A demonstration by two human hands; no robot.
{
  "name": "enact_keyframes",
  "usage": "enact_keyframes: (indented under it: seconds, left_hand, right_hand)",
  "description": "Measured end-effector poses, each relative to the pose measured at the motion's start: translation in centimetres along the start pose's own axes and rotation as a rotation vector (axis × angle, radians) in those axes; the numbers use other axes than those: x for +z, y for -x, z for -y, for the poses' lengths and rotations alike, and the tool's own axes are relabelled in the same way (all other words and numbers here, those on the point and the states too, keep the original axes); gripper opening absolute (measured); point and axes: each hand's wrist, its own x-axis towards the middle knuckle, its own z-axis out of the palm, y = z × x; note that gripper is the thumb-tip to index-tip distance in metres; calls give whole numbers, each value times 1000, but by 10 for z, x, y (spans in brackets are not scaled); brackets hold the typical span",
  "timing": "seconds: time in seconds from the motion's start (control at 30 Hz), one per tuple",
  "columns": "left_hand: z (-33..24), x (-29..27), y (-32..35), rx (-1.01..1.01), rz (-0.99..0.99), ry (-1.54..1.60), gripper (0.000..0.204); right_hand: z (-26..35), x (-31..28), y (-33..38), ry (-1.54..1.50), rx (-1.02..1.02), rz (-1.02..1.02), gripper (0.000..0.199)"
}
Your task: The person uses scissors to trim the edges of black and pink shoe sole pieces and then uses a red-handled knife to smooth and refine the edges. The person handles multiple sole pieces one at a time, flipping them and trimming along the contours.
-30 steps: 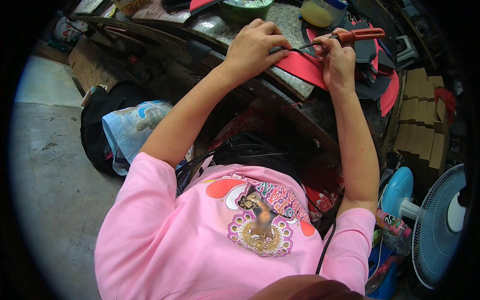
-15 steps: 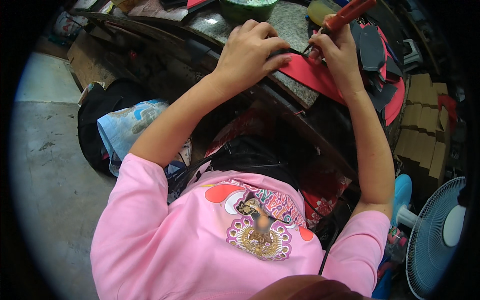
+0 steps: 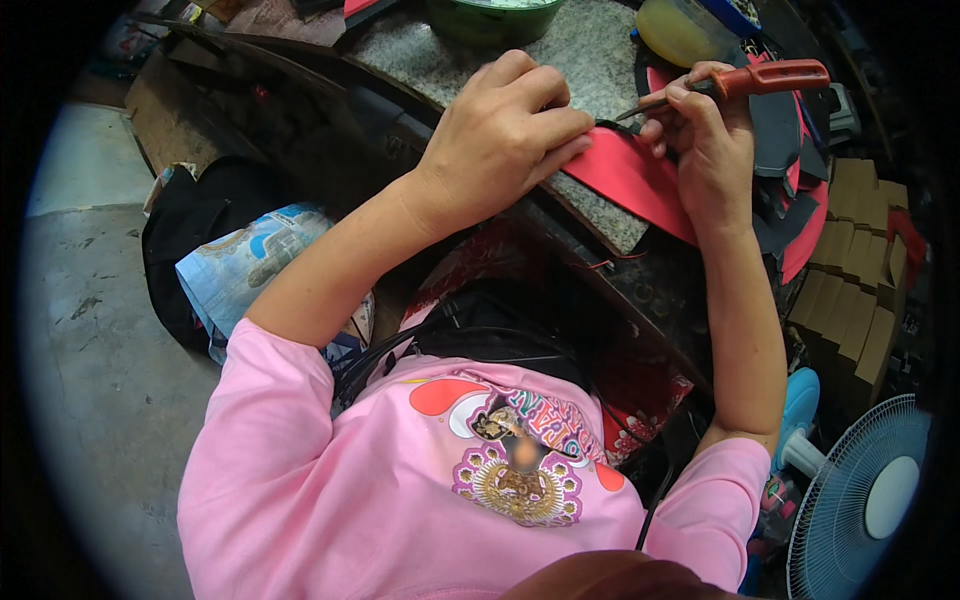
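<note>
A flat pink-red sheet piece with a black edge lies across the front of the speckled stone slab. My left hand is closed on its left end, thumb and fingers pinching the edge. In my right hand is a red-handled awl, its thin dark shaft running leftward from my fingers. The tip is close to the black edge of the pink piece, near my left fingertips; whether it touches cannot be made out. My right wrist passes over the piece's other end.
Behind my hands stand a green bowl and a yellowish tub on the stone slab. Dark grey and pink cut pieces pile up at right. Cardboard boxes and a fan are beyond my right arm.
My right hand has moved right and slightly down, away from my left hand. The awl has tilted from steep to nearly level. My left hand keeps its pinch on the pink piece.
</note>
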Motion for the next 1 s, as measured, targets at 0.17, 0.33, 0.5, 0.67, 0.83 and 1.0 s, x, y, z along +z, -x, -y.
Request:
enact_keyframes:
  seconds: [0.17, 0.33, 0.5, 0.67, 0.83, 1.0]
  left_hand:
    - [-1, -1, 0, -1, -21, -27, 19]
    - [-2, -6, 4, -89, -30, -51, 20]
    - [0, -7, 4, -36, -18, -22, 18]
    - [-1, -5, 2, 14, -52, -54, 16]
    - [-2, -7, 3, 21, -46, -70, 15]
    - [-3, -7, 4, 12, -44, -102, 16]
  right_hand:
    - [0, 4, 4, 136, -49, 82, 22]
    - [-5, 14, 8, 281, -256, 140, 22]
    - [1, 9, 6, -37, 1, -31, 19]
    - [-2, 14, 6, 159, -124, 124, 21]
    - [-3, 20, 8, 166, -142, 114, 21]
    - [0, 18, 6, 43, -50, 86, 20]
